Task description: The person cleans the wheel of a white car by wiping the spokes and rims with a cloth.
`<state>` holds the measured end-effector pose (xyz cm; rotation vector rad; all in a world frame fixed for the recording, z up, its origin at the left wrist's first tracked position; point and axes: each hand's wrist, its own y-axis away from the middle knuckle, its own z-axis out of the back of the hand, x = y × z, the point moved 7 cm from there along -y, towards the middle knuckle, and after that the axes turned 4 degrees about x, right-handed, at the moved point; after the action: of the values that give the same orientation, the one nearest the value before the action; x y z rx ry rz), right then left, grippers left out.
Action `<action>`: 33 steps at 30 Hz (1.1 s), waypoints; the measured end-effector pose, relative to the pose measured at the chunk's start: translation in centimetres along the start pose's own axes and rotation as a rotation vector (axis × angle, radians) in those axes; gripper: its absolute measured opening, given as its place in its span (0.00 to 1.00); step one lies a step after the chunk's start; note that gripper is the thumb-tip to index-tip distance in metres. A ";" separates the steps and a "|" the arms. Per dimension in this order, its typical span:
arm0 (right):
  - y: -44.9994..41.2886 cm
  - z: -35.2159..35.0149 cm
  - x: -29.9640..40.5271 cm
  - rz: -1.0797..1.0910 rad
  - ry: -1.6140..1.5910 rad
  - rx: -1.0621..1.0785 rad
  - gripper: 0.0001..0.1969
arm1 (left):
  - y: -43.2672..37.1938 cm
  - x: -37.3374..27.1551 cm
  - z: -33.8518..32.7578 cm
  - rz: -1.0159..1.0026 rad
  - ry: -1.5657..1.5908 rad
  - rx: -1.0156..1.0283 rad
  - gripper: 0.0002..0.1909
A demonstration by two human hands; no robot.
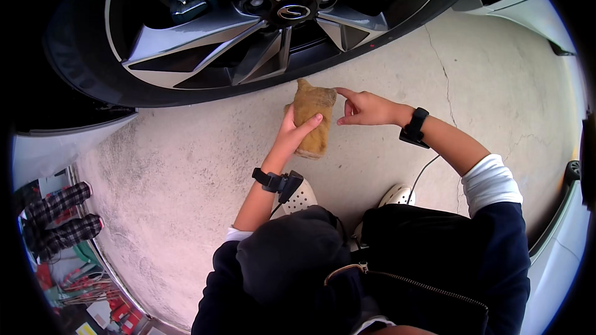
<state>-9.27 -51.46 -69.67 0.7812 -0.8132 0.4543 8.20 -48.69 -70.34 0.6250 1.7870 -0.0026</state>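
A folded tan cloth [313, 123] with a dark, dirty patch near its upper corner is held in my left hand [298, 128], thumb across its face. Against that dirty corner rests the stretched index finger of my right hand [368, 108]; its other fingers are curled, and it grips nothing. Just beyond the cloth stands a car wheel [293, 12] with dark and silver alloy spokes and a black tyre [186, 95]. A brake caliper [192, 2] shows between the spokes.
The concrete floor [209, 149] has a crack on the right. White body panels [74, 144] flank the wheel. Another car [558, 242] stands at the right rim. Plaid boots or sleeves [60, 216] and red and green items lie at lower left. My white clogs [300, 197] are below.
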 end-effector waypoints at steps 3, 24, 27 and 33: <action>-0.4 -2.1 -0.9 -0.048 -0.112 0.134 0.25 | 0.1 -0.5 -1.7 -0.023 -0.001 0.117 0.34; 5.9 11.1 4.9 0.519 0.622 -0.998 0.18 | -0.4 -6.7 0.2 -0.375 -1.152 -0.256 0.18; 7.3 12.5 7.3 0.629 0.781 -1.158 0.24 | 0.9 -10.1 0.6 -0.641 -1.181 -0.460 0.17; 4.1 10.9 7.9 0.367 0.930 -1.109 0.29 | 1.5 -13.8 3.1 -0.778 -1.473 -0.733 0.24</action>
<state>-12.12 -56.60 -56.95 -0.6155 -0.2105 0.5277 13.98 -54.06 -58.48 -0.5740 0.3833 -0.2569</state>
